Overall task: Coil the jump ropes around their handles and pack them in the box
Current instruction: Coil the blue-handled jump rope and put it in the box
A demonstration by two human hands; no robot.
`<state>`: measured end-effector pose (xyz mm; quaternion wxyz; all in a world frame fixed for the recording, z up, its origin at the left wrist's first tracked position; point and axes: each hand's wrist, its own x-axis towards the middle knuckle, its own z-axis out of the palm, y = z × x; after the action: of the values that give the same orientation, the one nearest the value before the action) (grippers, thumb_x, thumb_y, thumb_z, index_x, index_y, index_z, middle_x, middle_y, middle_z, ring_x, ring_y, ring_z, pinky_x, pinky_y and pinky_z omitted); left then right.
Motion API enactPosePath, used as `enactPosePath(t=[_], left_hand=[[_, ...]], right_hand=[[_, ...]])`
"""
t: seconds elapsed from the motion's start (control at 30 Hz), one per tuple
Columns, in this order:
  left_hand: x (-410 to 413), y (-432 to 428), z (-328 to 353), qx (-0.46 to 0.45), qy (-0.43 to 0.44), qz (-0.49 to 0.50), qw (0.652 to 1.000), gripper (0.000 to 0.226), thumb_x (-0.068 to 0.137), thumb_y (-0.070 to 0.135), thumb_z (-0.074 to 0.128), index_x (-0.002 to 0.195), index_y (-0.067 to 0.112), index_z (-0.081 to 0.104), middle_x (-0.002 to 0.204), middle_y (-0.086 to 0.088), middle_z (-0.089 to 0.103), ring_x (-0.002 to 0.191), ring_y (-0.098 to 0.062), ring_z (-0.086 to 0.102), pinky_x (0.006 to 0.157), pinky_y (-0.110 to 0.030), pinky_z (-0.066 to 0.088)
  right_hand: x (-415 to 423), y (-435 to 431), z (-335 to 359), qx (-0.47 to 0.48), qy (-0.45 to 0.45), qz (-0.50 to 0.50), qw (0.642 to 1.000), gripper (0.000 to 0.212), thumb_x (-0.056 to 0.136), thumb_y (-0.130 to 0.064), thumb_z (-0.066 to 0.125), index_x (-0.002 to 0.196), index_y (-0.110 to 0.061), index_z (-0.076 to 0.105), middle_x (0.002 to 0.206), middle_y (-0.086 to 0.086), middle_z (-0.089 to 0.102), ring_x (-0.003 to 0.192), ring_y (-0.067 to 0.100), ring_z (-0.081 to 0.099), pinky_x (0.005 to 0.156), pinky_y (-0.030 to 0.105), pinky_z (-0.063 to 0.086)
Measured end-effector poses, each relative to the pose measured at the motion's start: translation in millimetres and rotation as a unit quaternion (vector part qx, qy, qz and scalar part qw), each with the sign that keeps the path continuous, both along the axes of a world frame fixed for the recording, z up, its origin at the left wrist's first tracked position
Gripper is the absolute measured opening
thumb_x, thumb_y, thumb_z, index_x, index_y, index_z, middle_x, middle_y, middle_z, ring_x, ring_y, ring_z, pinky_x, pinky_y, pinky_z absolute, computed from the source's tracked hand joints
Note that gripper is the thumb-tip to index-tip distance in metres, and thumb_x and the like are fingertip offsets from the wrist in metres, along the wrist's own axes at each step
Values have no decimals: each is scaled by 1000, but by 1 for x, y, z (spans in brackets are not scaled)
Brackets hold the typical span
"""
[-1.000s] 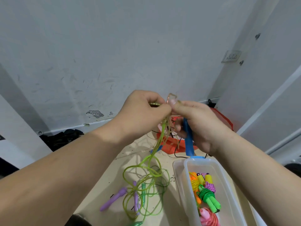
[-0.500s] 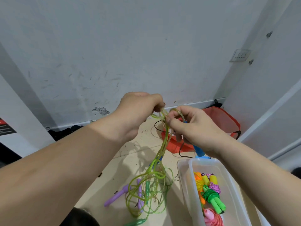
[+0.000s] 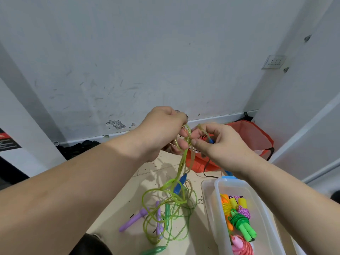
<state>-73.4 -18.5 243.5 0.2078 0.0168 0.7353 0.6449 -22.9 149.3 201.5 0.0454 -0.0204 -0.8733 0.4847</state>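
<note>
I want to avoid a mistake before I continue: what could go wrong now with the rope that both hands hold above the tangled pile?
1. The pale rope, pinched by the left hand and the right hand, hangs down into the green rope loops on the floor; pulling up may tighten that tangle.
2. The blue handle low among those loops could snag there.

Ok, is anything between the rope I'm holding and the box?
The box is open and nothing covers it. But the rope gripped by the left hand and right hand hangs down into the green rope tangle on the floor, so it may drag that along.
</note>
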Motion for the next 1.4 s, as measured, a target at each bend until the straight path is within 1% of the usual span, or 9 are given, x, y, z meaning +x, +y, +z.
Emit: enactPosePath(t=[0.13,0.3,0.47,0.6,0.73,0.8,0.93,1.13,1.4], left_hand=[[-6,-2,1,27,-36,25,999,11,89,15,58,89,9,67,72,-11,68,52,-22,57,51,-31,51],[-6,-2,-3,56,-68,57,994,7,90,12,59,92,9,65,78,-12,70,60,-19,66,46,-26,48],[-6,-3,-1,86,-41,57,994,2,98,7,54,100,7,56,81,-19,71,56,-25,70,41,-25,48],[-6,-7,-5,41,13,-82,996,1,96,13,65,97,13,63,87,-13,71,63,-16,66,46,-25,45],[-4,-7,-7,-47,111,-151,981,4,91,25,74,91,20,74,91,4,73,71,-1,57,56,-14,42],[-6,-7,-9,-38,137,-126,982,4,90,22,75,88,19,74,81,5,71,72,-2,59,63,-12,45],[-7,-6,-13,-30,184,-93,978,5,97,10,63,93,9,67,82,-16,75,70,-19,70,77,-36,56],[-6,-2,-9,-61,229,-70,969,8,104,13,52,102,7,58,83,-10,76,67,-14,70,55,-17,50],[-19,-3,-10,-11,214,63,975,11,105,14,48,98,9,55,76,-5,72,60,-13,65,55,-23,49]], right_hand=[[0,1,1,35,-2,24,999,5,95,-26,65,90,-27,64,83,-4,61,61,20,56,64,36,48],[2,-1,8,4,-43,45,998,6,95,-15,60,93,-10,61,68,0,54,56,20,55,57,35,49],[4,-3,9,-95,-92,20,991,10,95,-12,66,88,-8,70,60,9,50,46,19,45,44,21,28],[1,-2,9,-209,-56,-61,974,8,95,-17,71,95,-10,73,49,0,45,43,19,33,45,22,23],[0,-3,12,-228,-60,-34,971,15,94,-11,69,81,-17,72,60,12,40,41,19,36,46,25,22],[1,-3,12,-227,-78,-18,971,18,94,-9,67,78,-15,70,59,12,39,40,19,36,47,26,21],[3,-4,14,-231,-128,24,964,6,93,-11,71,91,-11,76,60,11,45,44,18,34,46,23,20],[2,-3,11,-160,-138,-18,977,19,86,7,67,85,-12,70,54,4,42,46,16,27,48,24,20],[1,-3,1,-54,-164,-72,982,26,87,6,59,73,-15,63,48,-4,46,43,14,33,44,21,26]])
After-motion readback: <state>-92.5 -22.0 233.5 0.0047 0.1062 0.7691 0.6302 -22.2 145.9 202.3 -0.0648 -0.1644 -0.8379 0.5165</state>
